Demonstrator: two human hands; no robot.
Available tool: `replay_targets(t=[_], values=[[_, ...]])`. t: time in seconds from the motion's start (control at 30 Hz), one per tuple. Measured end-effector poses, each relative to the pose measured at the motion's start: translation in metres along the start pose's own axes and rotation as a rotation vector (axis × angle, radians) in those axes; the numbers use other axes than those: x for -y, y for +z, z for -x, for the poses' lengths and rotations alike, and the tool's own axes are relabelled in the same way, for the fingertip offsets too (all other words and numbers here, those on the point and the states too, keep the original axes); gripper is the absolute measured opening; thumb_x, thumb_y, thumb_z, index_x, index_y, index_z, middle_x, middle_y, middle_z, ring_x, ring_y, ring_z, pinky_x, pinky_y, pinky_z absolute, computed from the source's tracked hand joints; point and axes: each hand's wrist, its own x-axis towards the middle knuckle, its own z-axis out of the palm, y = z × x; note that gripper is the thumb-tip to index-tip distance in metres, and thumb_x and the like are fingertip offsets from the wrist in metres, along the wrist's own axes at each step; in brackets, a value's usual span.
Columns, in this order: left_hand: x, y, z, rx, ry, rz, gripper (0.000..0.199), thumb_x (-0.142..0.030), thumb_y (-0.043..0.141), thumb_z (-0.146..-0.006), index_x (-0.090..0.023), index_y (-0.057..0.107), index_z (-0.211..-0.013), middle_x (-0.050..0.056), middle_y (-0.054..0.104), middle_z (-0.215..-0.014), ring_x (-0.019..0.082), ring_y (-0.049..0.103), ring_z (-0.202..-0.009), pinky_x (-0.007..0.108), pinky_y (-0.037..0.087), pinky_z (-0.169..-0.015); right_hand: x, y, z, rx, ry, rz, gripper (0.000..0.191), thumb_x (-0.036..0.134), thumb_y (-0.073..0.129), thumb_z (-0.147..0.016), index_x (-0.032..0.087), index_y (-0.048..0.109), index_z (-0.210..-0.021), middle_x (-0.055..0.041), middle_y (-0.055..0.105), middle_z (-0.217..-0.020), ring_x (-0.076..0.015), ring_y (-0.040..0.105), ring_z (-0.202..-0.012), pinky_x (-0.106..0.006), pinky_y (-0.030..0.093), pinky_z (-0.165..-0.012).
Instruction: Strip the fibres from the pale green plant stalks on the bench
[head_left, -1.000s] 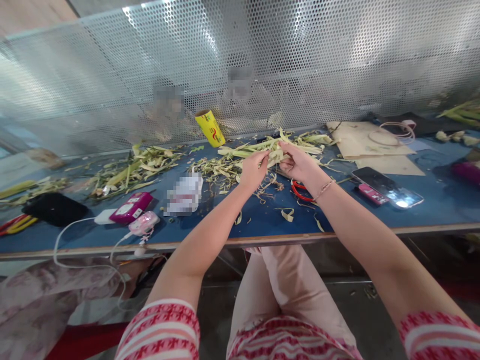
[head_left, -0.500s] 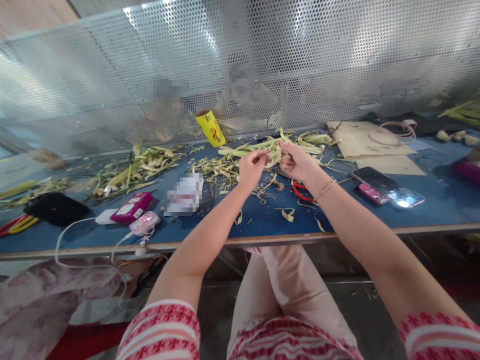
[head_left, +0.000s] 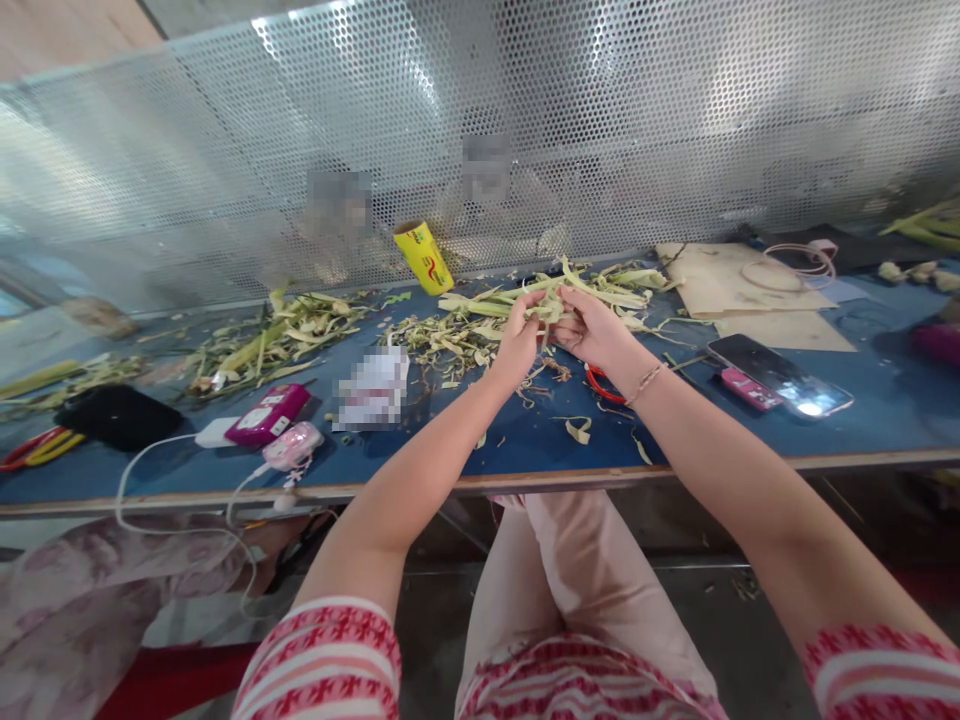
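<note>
Close together over the middle of the blue table, my left hand [head_left: 519, 340] and my right hand [head_left: 595, 325] both have their fingers closed on a pale green leafy plant piece [head_left: 552, 306]. Its lower part is hidden by the fingers. Behind and beside it lie long pale green stalks [head_left: 480, 301]. Left of my hands is a heap of shredded plant scraps [head_left: 427, 338]. A red loop handle [head_left: 601, 386] shows partly under my right wrist, the rest of that tool covered.
A yellow cardboard tube [head_left: 424, 258] stands tilted against the perforated metal screen [head_left: 637, 130]. Leftward are another plant heap [head_left: 277, 335], a purple device [head_left: 268, 414] and a white cable [head_left: 124, 480]. On the right lie a phone [head_left: 780, 375] and brown paper [head_left: 735, 280]. Another person's leg [head_left: 112, 590] is at lower left.
My left hand has moved right and slightly up, closer to my right hand, and its fingers now meet the plant piece there. My right hand stays almost in place.
</note>
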Motion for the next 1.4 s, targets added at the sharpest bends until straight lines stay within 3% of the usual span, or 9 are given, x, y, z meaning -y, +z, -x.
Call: replay_targets(t=[0.1,0.23,0.4,0.63,0.8,1.0,1.13,1.23,1.4], values=[[0.005,-0.001,-0.002,-0.079,-0.014,-0.03,0.024,-0.033,0.038,-0.096,-0.02,0.05,-0.112,0.005,0.061,-0.095,0.009,0.056,-0.064,0.028,0.052,-0.065,-0.004,0.0,-0.001,0.01,0.014,0.035,0.023,0.019,0.056,-0.089,0.019,0.042,-0.071,0.012,0.031,-0.05,-0.0009,0.015,-0.036,-0.015,0.015,-0.035],[0.01,-0.003,-0.005,-0.157,0.024,-0.078,0.027,-0.042,0.047,-0.092,-0.018,0.053,-0.105,0.005,0.06,-0.097,0.008,0.054,-0.064,0.026,0.049,-0.063,-0.011,-0.001,-0.002,0.031,0.026,0.054,0.023,0.016,0.054,-0.089,0.018,0.042,-0.07,0.0114,0.031,-0.049,-0.0009,0.016,-0.036,-0.015,0.015,-0.035],[0.013,-0.004,-0.007,-0.211,-0.007,-0.092,0.031,-0.044,0.047,-0.092,-0.017,0.056,-0.103,0.004,0.06,-0.087,0.007,0.05,-0.059,0.026,0.046,-0.06,-0.015,0.0,-0.001,0.061,0.016,0.084,0.023,0.018,0.056,-0.088,0.018,0.043,-0.07,0.0109,0.031,-0.052,-0.0005,0.018,-0.037,-0.015,0.016,-0.036],[0.002,-0.008,-0.003,-0.274,0.144,-0.279,0.027,-0.043,0.052,-0.089,-0.018,0.06,-0.097,0.007,0.065,-0.096,0.016,0.06,-0.09,0.029,0.047,-0.078,-0.009,0.001,0.002,0.01,-0.08,0.126,0.027,0.027,0.07,-0.077,0.021,0.044,-0.072,0.0107,0.032,-0.054,-0.0017,0.015,-0.039,-0.019,0.011,-0.037],[0.001,-0.011,-0.004,-0.271,0.207,-0.227,0.026,-0.043,0.055,-0.087,-0.02,0.061,-0.099,0.007,0.064,-0.095,0.017,0.06,-0.096,0.029,0.046,-0.081,-0.008,-0.001,0.001,-0.143,-0.195,0.125,0.023,0.028,0.071,-0.075,0.022,0.049,-0.076,0.0112,0.026,-0.053,-0.0024,0.012,-0.039,-0.022,0.009,-0.037],[-0.001,-0.007,-0.003,-0.258,0.091,-0.022,0.03,-0.043,0.062,-0.083,-0.02,0.062,-0.101,0.004,0.061,-0.085,0.011,0.057,-0.074,0.022,0.043,-0.062,-0.007,-0.006,-0.003,-0.328,-0.274,0.149,0.021,0.033,0.069,-0.076,0.023,0.052,-0.08,0.0114,0.028,-0.052,-0.0026,0.016,-0.038,-0.023,0.012,-0.038],[-0.01,-0.008,-0.003,-0.27,-0.036,0.201,0.029,-0.038,0.069,-0.079,-0.02,0.062,-0.101,-0.002,0.053,-0.074,0.002,0.037,-0.047,0.018,0.028,-0.044,-0.007,-0.005,-0.003,-0.328,-0.276,0.184,0.025,0.035,0.072,-0.072,0.023,0.051,-0.079,0.0119,0.028,-0.052,-0.0025,0.017,-0.038,-0.023,0.013,-0.037],[-0.015,-0.013,-0.006,-0.293,-0.089,0.312,0.027,-0.031,0.069,-0.08,-0.02,0.061,-0.104,-0.004,0.049,-0.069,-0.001,0.023,-0.04,0.018,0.02,-0.038,-0.008,-0.004,-0.004,-0.307,-0.249,0.199,0.026,0.034,0.073,-0.071,0.023,0.05,-0.077,0.0118,0.03,-0.053,-0.0019,0.018,-0.037,-0.022,0.013,-0.036],[-0.018,-0.019,-0.009,-0.321,-0.091,0.353,0.028,-0.024,0.066,-0.082,-0.02,0.059,-0.109,-0.006,0.047,-0.067,-0.001,0.022,-0.038,0.017,0.019,-0.035,-0.008,-0.002,-0.005,-0.272,-0.259,0.209,0.025,0.03,0.072,-0.073,0.022,0.049,-0.074,0.0111,0.03,-0.054,-0.0017,0.019,-0.037,-0.022,0.012,-0.035]])
